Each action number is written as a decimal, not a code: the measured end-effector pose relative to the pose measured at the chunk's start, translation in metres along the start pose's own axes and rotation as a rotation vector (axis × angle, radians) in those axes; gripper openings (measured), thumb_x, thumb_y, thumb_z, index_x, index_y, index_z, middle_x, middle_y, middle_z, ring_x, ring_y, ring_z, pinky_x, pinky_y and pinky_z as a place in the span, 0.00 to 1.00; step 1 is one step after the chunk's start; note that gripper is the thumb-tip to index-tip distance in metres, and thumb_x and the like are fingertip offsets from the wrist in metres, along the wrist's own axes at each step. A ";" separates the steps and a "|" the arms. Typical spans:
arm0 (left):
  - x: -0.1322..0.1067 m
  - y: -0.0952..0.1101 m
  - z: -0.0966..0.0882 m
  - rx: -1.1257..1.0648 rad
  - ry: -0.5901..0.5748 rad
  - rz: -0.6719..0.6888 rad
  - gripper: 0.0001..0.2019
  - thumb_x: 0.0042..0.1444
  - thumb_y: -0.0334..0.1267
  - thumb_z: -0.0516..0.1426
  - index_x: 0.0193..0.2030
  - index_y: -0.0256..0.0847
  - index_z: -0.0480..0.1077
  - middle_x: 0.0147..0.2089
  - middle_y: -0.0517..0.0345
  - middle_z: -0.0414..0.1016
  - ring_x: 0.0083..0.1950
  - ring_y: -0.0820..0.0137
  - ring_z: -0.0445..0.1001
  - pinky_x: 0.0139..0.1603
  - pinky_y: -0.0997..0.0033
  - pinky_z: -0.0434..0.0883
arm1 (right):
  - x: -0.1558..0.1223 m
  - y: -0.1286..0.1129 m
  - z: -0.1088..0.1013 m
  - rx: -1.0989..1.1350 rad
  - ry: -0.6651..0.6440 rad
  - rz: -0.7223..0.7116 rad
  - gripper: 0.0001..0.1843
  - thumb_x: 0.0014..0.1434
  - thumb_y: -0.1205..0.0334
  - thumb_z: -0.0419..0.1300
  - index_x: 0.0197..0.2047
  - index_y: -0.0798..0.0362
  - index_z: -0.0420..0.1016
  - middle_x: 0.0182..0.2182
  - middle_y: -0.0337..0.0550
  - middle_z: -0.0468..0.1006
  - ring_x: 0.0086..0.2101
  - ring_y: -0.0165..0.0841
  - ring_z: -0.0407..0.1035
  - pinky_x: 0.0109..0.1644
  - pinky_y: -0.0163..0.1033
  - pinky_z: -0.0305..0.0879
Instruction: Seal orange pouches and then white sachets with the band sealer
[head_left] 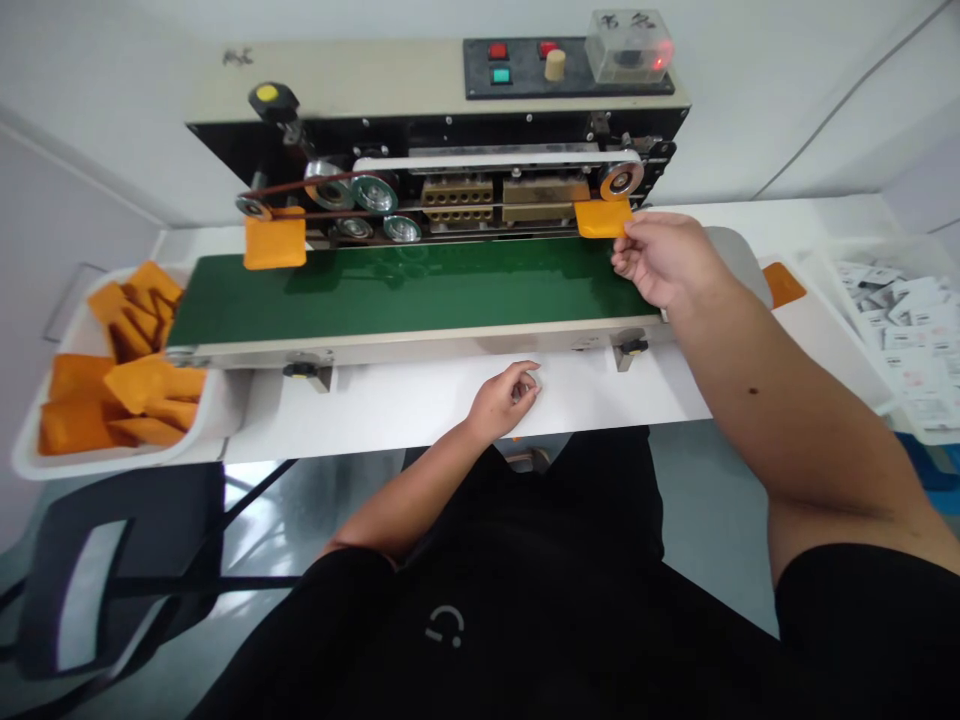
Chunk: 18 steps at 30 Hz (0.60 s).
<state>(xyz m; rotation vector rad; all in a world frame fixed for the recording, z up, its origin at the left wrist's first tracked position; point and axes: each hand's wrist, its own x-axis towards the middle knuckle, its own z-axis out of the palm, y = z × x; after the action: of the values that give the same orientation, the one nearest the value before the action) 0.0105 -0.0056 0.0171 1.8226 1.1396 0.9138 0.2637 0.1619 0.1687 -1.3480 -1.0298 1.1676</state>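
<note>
Bright, even light on my feed, with a soft sheen on the green rubber conveyor belt (405, 290), glare off the shiny grey floor (259, 500), and edges bowing a bit.

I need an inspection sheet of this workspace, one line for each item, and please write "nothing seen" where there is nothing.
Surface: white table under the machine.
Job's things: band sealer with green conveyor belt; right-end orange pouch; left-end orange pouch; white tray of orange pouches.
Clutter: clear bin of white printed sachets.
Grippers: none; right hand holds the right-end orange pouch; left hand is curled, empty, above the table.
Cables: nothing seen.
Surroundings: black chair, white walls.
</note>
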 end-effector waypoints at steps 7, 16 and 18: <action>0.000 -0.003 0.000 0.003 0.002 -0.021 0.18 0.66 0.40 0.58 0.62 0.45 0.68 0.41 0.57 0.81 0.35 0.71 0.75 0.40 0.71 0.72 | -0.042 -0.008 0.003 0.042 -0.108 0.086 0.10 0.66 0.62 0.67 0.48 0.55 0.75 0.29 0.39 0.73 0.23 0.25 0.70 0.27 0.32 0.71; 0.000 -0.002 -0.001 0.020 -0.004 -0.007 0.18 0.66 0.39 0.58 0.61 0.44 0.68 0.41 0.57 0.82 0.35 0.72 0.76 0.41 0.72 0.72 | -0.110 -0.008 -0.118 -0.164 0.494 -0.477 0.15 0.56 0.74 0.60 0.44 0.56 0.83 0.26 0.44 0.74 0.22 0.28 0.69 0.24 0.36 0.61; 0.000 -0.002 -0.002 0.031 -0.010 -0.009 0.18 0.66 0.39 0.58 0.61 0.45 0.68 0.40 0.57 0.82 0.35 0.72 0.76 0.41 0.72 0.73 | -0.108 0.000 -0.165 -0.360 0.674 -0.474 0.14 0.57 0.73 0.61 0.44 0.56 0.84 0.26 0.45 0.74 0.22 0.28 0.69 0.27 0.38 0.61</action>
<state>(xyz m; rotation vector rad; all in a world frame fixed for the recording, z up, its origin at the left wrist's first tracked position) 0.0085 -0.0044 0.0162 1.8440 1.1606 0.8851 0.4090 0.0292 0.1798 -1.5078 -0.9930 0.1441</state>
